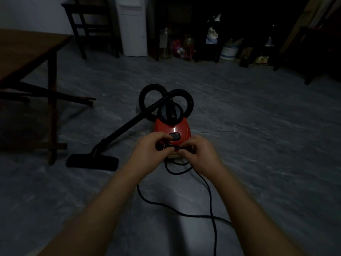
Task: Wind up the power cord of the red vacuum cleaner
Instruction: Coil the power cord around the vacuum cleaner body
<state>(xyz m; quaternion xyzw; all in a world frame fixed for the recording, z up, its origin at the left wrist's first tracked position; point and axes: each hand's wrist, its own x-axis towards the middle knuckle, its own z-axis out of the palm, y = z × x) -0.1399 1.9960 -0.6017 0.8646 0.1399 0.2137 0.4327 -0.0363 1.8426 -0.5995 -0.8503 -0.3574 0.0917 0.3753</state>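
Hands together at the near end of the vacuum (172, 129), at 12 o'clock: left hand (149, 148) and right hand (198, 151) each pinched the cord (210, 196), its slack looped over the floor (258, 145) toward 5 o'clock; hose (155, 86) coiled behind

A dim home room: grey tiled floor (258, 111), wooden table (27, 50), dark chair (92, 24), cluttered shelves (203, 34) of jars.

Light: dim, with a pale patch on the floor (181, 230) by the bottom edge
Glare: a glint on the vacuum cleaner (166, 128)
Sharpness: soft throughout
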